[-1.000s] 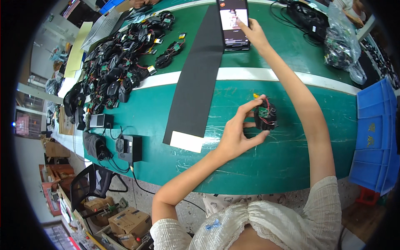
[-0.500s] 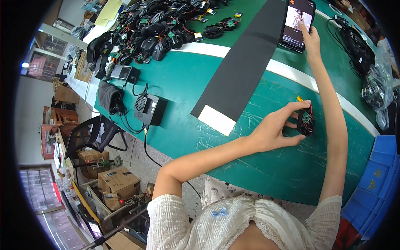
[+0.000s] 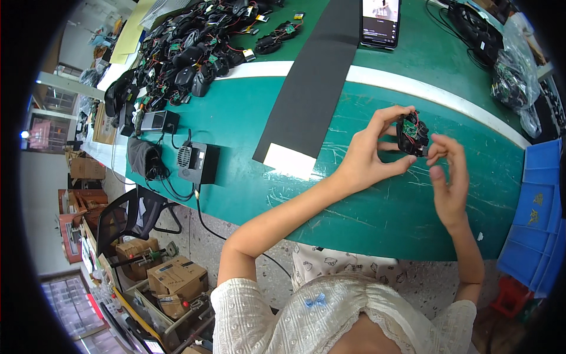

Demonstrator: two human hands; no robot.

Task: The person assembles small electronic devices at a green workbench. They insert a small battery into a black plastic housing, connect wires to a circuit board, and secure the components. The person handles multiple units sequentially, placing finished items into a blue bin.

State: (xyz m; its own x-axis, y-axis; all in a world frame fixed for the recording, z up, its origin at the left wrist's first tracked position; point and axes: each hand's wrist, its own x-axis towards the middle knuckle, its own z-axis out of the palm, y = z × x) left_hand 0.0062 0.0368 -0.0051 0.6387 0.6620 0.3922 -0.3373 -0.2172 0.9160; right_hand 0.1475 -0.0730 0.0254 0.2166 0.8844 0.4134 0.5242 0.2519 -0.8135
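Since a moment ago our right hand (image 3: 449, 177) has left the phone (image 3: 380, 22) and come back to the small black part (image 3: 412, 133). We pinch it between left hand (image 3: 370, 154) thumb and fingers above the green table (image 3: 236, 124); right fingertips just touch its edge. It looks light, stiff and fragile, with thin wires and a bare circuit board, so the casing rim suits gripping. Blue bins (image 3: 539, 212) stand right; cardboard boxes (image 3: 177, 277) below left.
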